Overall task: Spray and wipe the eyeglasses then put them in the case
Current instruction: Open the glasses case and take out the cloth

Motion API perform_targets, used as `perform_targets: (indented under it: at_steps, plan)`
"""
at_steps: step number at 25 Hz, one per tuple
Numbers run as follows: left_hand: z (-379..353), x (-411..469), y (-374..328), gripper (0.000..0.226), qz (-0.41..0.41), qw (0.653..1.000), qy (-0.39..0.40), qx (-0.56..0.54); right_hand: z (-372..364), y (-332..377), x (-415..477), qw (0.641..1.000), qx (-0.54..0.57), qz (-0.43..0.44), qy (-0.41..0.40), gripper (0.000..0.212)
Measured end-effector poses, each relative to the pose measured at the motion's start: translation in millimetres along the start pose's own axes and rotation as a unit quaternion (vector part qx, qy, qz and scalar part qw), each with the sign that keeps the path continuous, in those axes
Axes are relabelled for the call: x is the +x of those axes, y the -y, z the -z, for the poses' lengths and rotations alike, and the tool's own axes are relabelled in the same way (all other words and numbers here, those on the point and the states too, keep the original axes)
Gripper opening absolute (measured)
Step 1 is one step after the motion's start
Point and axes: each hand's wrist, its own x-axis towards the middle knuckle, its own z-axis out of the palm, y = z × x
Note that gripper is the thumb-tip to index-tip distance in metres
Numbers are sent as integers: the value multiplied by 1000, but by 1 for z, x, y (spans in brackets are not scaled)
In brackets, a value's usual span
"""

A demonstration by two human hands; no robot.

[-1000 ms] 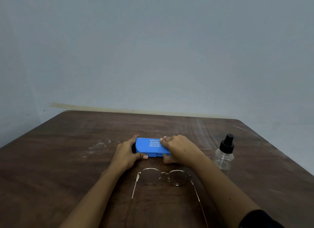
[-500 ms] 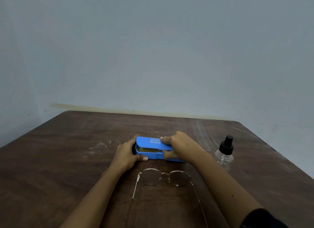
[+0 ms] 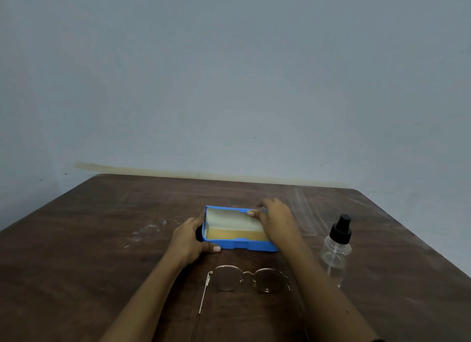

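Observation:
A blue eyeglass case [image 3: 244,245] stands open on the brown table [image 3: 102,252]. Its lid is swung up and back, showing a pale lining, and a yellow cloth [image 3: 234,234] lies in the base. My left hand [image 3: 190,236] grips the case's left end. My right hand [image 3: 276,220] holds the raised lid at its right end. The thin metal-framed eyeglasses [image 3: 251,278] lie unfolded on the table just in front of the case, between my forearms. A clear spray bottle [image 3: 336,250] with a black nozzle stands to the right of my right arm.
The table's far edge meets a plain grey-blue wall [image 3: 229,87]. White scuff marks [image 3: 147,231] show on the table left of the case. The right table edge runs diagonally past the bottle.
The case went from shut to fully open: my right hand lifted the lid up and back while my left hand kept hold of the base. The eyeglasses and bottle stayed put.

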Motion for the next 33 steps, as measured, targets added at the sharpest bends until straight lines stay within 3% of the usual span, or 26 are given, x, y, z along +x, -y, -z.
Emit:
perform_targets:
  at_steps: [9, 13, 26, 30, 33]
  plan:
    - [2, 0, 0, 86, 20, 999, -6, -45, 2, -4, 2, 960, 248, -31, -124, 13]
    - [2, 3, 3, 86, 27, 999, 0, -36, -1, -9, 8, 966, 205, -79, -139, 19]
    - [-1, 1, 6, 87, 17, 999, -1, -35, -3, -10, -5, 920, 363, -108, -99, 17]
    - [-1, -6, 5, 84, 3, 999, -18, -30, -7, -18, -17, 922, 359, -119, -85, 54]
    - [0, -8, 6, 82, -2, 999, -23, -43, -12, -24, -26, 912, 373, -130, -109, 41]
